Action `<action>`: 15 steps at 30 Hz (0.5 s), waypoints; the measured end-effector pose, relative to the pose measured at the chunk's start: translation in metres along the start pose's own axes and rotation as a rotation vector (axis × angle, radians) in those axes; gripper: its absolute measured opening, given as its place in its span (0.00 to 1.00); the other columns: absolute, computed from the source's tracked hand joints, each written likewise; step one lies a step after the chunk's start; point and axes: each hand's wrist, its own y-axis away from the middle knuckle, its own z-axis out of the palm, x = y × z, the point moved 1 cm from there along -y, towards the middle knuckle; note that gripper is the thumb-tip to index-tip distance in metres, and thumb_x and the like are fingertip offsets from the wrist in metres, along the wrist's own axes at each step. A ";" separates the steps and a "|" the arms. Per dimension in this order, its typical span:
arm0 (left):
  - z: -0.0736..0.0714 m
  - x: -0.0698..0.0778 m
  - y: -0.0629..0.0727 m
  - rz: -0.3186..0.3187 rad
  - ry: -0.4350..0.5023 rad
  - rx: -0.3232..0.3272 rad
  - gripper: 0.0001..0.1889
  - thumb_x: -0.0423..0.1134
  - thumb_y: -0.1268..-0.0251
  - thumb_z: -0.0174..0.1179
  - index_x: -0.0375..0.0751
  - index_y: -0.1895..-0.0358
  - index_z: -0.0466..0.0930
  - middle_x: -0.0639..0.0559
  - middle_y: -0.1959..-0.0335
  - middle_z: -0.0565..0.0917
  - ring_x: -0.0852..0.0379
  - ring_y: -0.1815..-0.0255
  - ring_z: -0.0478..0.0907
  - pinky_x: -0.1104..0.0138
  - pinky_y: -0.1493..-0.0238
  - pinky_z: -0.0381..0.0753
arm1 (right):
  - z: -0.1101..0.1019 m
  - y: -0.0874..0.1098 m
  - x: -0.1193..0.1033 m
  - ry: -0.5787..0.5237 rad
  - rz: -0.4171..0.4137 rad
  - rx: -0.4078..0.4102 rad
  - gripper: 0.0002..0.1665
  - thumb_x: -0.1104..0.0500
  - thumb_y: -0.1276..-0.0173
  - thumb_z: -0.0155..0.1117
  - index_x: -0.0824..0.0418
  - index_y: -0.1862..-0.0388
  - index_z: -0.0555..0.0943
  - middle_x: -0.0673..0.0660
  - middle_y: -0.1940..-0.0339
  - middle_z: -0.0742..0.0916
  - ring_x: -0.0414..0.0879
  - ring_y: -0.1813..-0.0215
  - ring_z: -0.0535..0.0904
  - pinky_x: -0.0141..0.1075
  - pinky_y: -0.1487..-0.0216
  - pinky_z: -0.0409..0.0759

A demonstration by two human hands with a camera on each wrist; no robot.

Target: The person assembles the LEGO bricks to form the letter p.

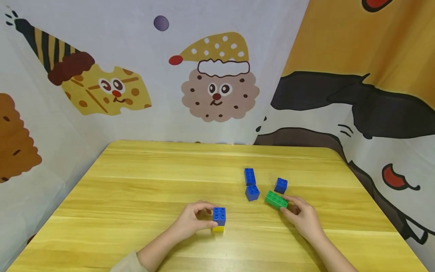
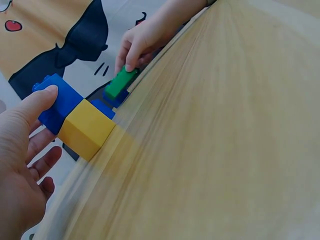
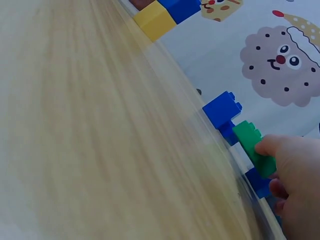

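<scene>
My left hand [image 1: 192, 221] pinches a square blue brick [image 1: 219, 215] between thumb and fingers. That brick is stacked on a yellow brick [image 2: 87, 129] of like size, whose underside meets the tabletop in the left wrist view. On the right, my right hand [image 1: 303, 217] pinches one end of a long green brick [image 1: 276, 200], studs facing up. A gap shows under the green brick in the right wrist view, so it appears held just off the table. Behind it stands a square blue brick [image 1: 281, 185].
Left of the green brick, another square blue brick [image 1: 252, 193] stands in front of a longer blue brick [image 1: 249, 176], close together. All lie on the wooden table [image 1: 153, 177]. A printed curtain [image 1: 142, 128] hangs behind the table's far edge and at its sides.
</scene>
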 end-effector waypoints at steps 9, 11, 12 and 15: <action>-0.001 0.000 -0.001 -0.006 0.003 -0.003 0.19 0.36 0.50 0.73 0.45 0.51 0.84 0.50 0.60 0.80 0.46 0.54 0.71 0.62 0.57 0.70 | 0.000 -0.001 -0.009 -0.063 -0.086 0.019 0.23 0.72 0.48 0.73 0.63 0.51 0.83 0.48 0.65 0.82 0.38 0.76 0.69 0.30 0.79 0.69; -0.001 0.000 -0.001 -0.006 0.001 -0.002 0.19 0.37 0.50 0.73 0.45 0.51 0.84 0.51 0.60 0.81 0.47 0.54 0.71 0.62 0.57 0.70 | 0.001 -0.001 -0.012 -0.085 -0.116 0.023 0.24 0.74 0.49 0.73 0.63 0.50 0.83 0.48 0.62 0.82 0.38 0.76 0.69 0.29 0.79 0.70; -0.001 0.000 -0.001 -0.006 0.001 -0.002 0.19 0.37 0.50 0.73 0.45 0.51 0.84 0.51 0.60 0.81 0.47 0.54 0.71 0.62 0.57 0.70 | 0.002 0.000 -0.014 -0.098 -0.129 0.023 0.25 0.74 0.50 0.72 0.64 0.50 0.83 0.49 0.61 0.83 0.38 0.76 0.69 0.29 0.79 0.70; -0.001 0.000 -0.001 -0.008 0.001 -0.001 0.19 0.36 0.51 0.73 0.45 0.52 0.84 0.50 0.60 0.80 0.46 0.54 0.71 0.62 0.57 0.70 | 0.005 0.000 -0.019 -0.133 -0.155 0.025 0.26 0.76 0.51 0.72 0.64 0.50 0.83 0.49 0.60 0.83 0.38 0.76 0.69 0.28 0.78 0.70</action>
